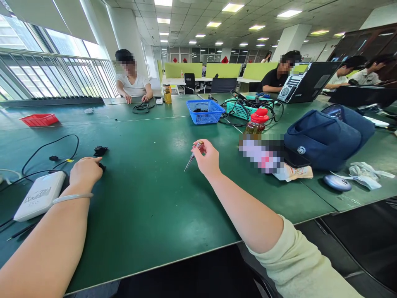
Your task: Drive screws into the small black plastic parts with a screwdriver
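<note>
My right hand (pixel 207 159) is closed around a small screwdriver (pixel 189 160), its thin metal shaft slanting down and left above the green table. At the left, my left hand (pixel 85 171) reaches over the tabletop with its fingers closed about a small black part (pixel 101 167). Most of that part is hidden under the fingers. Just beyond the fingertips lies another black piece (pixel 100 150), and a smaller black bit (pixel 53 158) rests farther left. A white box-shaped device (pixel 40 195) with writing on it sits beside my left wrist.
Black cable (pixel 46 142) loops over the left side, near a red tray (pixel 39 120). Ahead stand a blue basket (pixel 205 112) and a green basket (pixel 238 111) with cables. A red-lidded bottle (pixel 257 122), navy bag (pixel 325 136) and mouse (pixel 337 183) occupy the right. Co-workers sit across.
</note>
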Available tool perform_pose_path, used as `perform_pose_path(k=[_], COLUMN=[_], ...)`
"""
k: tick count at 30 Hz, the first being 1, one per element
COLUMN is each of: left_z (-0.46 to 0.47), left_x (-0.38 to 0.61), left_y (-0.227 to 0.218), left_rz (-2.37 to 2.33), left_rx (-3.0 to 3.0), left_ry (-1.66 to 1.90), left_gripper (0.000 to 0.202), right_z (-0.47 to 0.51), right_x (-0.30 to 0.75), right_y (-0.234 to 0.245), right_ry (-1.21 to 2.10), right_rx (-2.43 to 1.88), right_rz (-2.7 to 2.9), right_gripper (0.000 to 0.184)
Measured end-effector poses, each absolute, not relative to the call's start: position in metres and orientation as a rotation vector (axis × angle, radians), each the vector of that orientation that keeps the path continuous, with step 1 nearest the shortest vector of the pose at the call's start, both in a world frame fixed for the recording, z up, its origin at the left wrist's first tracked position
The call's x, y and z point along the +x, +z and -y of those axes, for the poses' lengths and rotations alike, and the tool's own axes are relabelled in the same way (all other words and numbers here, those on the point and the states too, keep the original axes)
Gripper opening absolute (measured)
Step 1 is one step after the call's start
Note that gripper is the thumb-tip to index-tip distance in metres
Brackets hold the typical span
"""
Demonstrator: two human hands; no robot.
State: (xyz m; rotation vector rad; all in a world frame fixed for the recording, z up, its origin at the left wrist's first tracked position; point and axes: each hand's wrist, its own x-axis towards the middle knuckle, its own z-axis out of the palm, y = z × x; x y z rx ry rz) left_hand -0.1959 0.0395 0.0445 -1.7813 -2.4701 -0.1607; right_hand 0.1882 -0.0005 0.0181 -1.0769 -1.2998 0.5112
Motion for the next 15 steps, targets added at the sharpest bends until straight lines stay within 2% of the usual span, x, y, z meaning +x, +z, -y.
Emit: perform_pose_path(k=[4,15], left_z=[-0.0388,-0.0400], left_x=[-0.1961,-0.2041], left_y=[0.0443,0.0449], left_rz=[2.432,2.445], left_rx=[-1.787,-1.758], left_ry=[-0.109,-0.165], left_gripper=[0.056,0.047], right_z=[0.0005,0.0019], right_x=[0.1880,0.1879], right_y=[0.0187,0.0196], right_ry=[0.507,0.519], right_rx=[-1.072,-1.060], right_rz=[1.300,1.298], right_gripper=[0.012,0.012])
